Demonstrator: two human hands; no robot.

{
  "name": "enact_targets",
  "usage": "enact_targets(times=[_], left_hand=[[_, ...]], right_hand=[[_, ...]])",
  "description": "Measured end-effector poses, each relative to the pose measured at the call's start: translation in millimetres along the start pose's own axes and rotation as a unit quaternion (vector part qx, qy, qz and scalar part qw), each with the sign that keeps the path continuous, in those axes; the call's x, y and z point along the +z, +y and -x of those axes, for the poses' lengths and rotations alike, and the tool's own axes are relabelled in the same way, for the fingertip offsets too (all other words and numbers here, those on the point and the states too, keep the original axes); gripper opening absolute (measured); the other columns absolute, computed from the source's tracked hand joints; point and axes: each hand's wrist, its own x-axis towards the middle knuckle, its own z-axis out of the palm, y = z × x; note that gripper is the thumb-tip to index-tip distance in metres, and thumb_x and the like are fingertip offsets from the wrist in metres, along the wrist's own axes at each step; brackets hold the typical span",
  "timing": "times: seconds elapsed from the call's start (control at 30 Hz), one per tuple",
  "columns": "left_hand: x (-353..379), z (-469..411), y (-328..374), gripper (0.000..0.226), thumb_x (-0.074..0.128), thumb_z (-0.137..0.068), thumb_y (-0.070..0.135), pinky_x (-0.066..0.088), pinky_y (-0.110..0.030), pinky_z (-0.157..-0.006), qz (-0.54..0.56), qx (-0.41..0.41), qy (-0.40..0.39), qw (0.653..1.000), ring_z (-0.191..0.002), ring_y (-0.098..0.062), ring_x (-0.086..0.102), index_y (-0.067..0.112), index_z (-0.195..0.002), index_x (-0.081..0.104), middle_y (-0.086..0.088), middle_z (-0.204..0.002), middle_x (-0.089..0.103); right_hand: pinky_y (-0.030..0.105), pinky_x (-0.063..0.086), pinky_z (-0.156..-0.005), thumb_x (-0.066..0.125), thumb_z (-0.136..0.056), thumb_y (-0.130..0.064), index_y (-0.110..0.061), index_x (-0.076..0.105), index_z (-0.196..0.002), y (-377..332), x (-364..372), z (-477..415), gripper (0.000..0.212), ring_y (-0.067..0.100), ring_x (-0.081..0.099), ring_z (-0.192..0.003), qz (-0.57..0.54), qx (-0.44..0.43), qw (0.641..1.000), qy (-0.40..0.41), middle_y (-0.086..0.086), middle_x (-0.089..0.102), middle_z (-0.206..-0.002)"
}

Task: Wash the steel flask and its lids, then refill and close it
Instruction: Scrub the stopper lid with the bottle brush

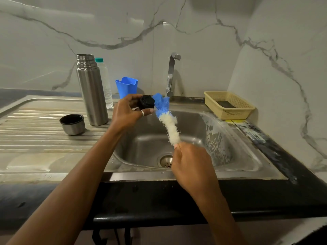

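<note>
Our L hand [127,113] fingers [132,98] grip what looks like the inner lid [146,103]; R hand [192,166] clutches brush [167,116]. We'd rotate lid, bristles into threads.

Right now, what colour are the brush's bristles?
The brush is blue-tipped, white below; head view.

grey-veined marble walls [106,23], black counter [159,195] w/ steel sink [194,124]

Both bare forearms reach forward, the left stretched farther out. The left grip [127,110], wearing a ring, curls fingers and thumb round a black inner lid [146,103]. The right grip [192,165], lower and nearer, pinches a bottle brush [168,121] by its base, back of hand up.
</note>
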Motion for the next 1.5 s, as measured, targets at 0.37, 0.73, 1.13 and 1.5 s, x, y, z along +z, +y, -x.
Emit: enact_targets(times=[0.37, 0.73, 1.13, 1.5], left_hand=[[4, 2, 3, 0.059, 0.087, -0.072, 0.005, 0.053, -0.011, -0.071, 0.089, -0.048, -0.040, 0.994, -0.086, 0.002, 0.072, 0.005, -0.124, 0.059, 0.006, -0.103, 0.073], [-2, 4, 8, 0.067, 0.087, -0.064, 0.037, 0.049, -0.004, -0.069, 0.071, -0.045, -0.023, 0.996, -0.086, 0.009, 0.067, 0.017, -0.124, 0.065, 0.009, -0.104, 0.071], [3, -1, -3, 0.063, 0.066, -0.091, 0.049, 0.063, -0.035, -0.072, 0.156, -0.109, -0.073, 0.979, -0.103, -0.022, 0.072, 0.005, -0.131, 0.043, -0.013, -0.118, 0.066], [3, -1, 6, 0.018, 0.035, -0.106, 0.017, 0.049, -0.031, -0.073, 0.336, -0.202, -0.104, 0.914, -0.094, -0.021, 0.052, 0.014, -0.114, 0.051, -0.017, -0.117, 0.052]], right_hand=[[0.018, 0.027, -0.049, 0.042, -0.105, -0.028, -0.027, 0.039, -0.066, 2, -5, -13, 0.040, 0.004, 0.042, -0.051, -0.099, 0.014, 0.994, -0.031, -0.010, 0.046, -0.062], [0.020, 0.037, -0.049, 0.045, -0.103, -0.025, -0.006, 0.067, -0.084, 8, -3, -16, 0.035, 0.002, 0.046, -0.049, -0.219, 0.054, 0.971, -0.078, -0.005, 0.058, -0.060], [0.025, 0.031, -0.045, 0.047, -0.101, -0.023, -0.012, 0.067, -0.081, 9, 0, -4, 0.031, 0.007, 0.037, -0.044, -0.333, 0.099, 0.929, -0.125, -0.007, 0.047, -0.052], [0.021, 0.029, -0.040, 0.047, -0.100, -0.018, -0.012, 0.067, -0.080, 5, -1, -9, 0.029, 0.007, 0.034, -0.041, -0.364, 0.135, 0.912, -0.132, -0.002, 0.045, -0.054]])
